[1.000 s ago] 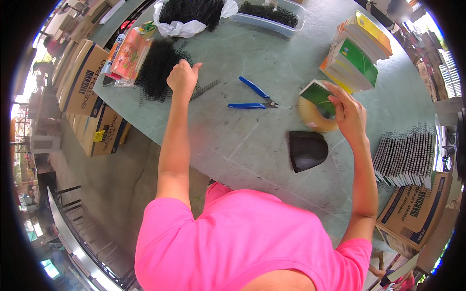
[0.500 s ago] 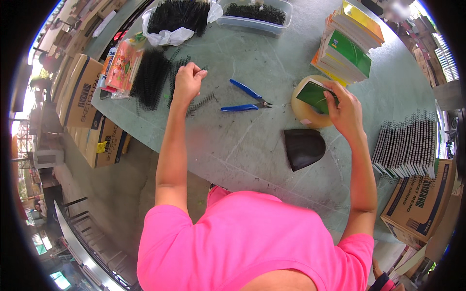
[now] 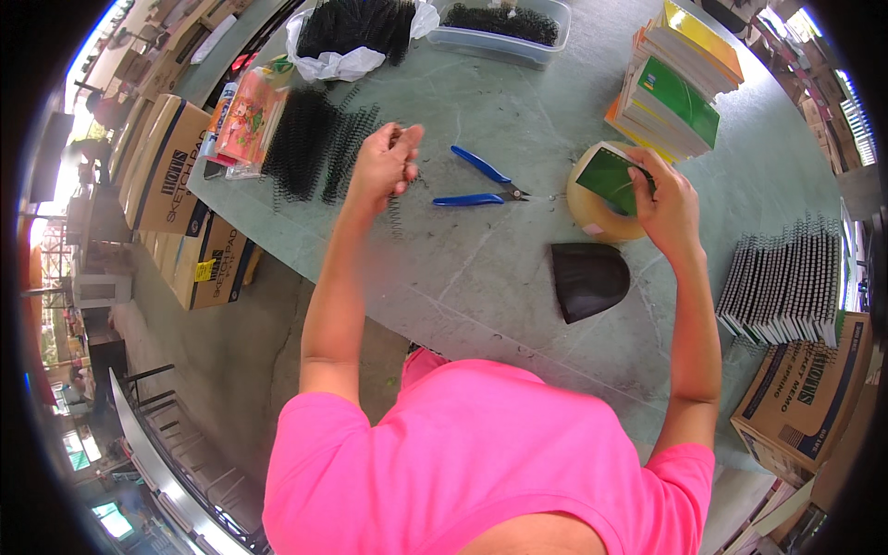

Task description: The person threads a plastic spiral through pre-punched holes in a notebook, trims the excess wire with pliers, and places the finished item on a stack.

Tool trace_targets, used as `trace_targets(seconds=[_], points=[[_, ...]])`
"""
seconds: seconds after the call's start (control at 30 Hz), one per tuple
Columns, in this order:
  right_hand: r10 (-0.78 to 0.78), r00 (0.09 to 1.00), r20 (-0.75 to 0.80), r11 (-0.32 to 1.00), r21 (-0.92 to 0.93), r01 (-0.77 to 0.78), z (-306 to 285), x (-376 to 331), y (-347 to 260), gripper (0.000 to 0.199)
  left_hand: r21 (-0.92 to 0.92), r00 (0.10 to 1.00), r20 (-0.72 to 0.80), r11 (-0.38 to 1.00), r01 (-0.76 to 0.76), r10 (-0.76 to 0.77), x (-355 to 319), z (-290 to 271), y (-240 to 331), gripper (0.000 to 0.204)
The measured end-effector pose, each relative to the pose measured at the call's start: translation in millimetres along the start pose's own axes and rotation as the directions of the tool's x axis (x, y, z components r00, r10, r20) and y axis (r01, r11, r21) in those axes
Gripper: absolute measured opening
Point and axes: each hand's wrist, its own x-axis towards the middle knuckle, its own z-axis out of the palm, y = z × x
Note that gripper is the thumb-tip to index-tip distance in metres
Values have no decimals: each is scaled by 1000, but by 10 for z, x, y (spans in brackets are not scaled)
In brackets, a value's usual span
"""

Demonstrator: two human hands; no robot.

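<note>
My left hand is closed on a thin black binding coil, whose lower part shows below the fingers. Beside it on the table lie black coils in a dense bundle. My right hand grips the edge of a small green-covered notepad, which has a row of holes along its upper edge. The pad is over a large roll of clear tape, partly covering it. Between my hands, blue-handled cutters lie with their handles spread. A dark, rounded leather-like piece sits just nearer to me.
Farther back are a white bag of black coils and a clear plastic tub of coils. Stacked pads stand at the far right, coil-bound notebooks at the right on a carton. Cartons stand beyond the left table edge.
My left hand has lifted slightly to the right, and the coil now hangs upright below it. The right hand still grips the pad over the tape roll. The whole view has shifted slightly.
</note>
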Motion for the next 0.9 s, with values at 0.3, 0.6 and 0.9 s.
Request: trace_targets(seconds=[0.3, 0.6, 0.9], points=[[122, 990, 67, 981, 144, -130, -239, -21, -186, 15, -283, 833, 491, 951, -124, 255, -215, 666, 300, 31], [73, 994, 85, 997, -1, -73, -89, -131, -82, 16, -137, 797, 524, 953, -269, 300, -343, 1051, 364, 21], [48, 998, 37, 997, 62, -50, -37, -151, -91, 18, 273, 788, 350, 750, -603, 506, -451, 1414, 433, 18]])
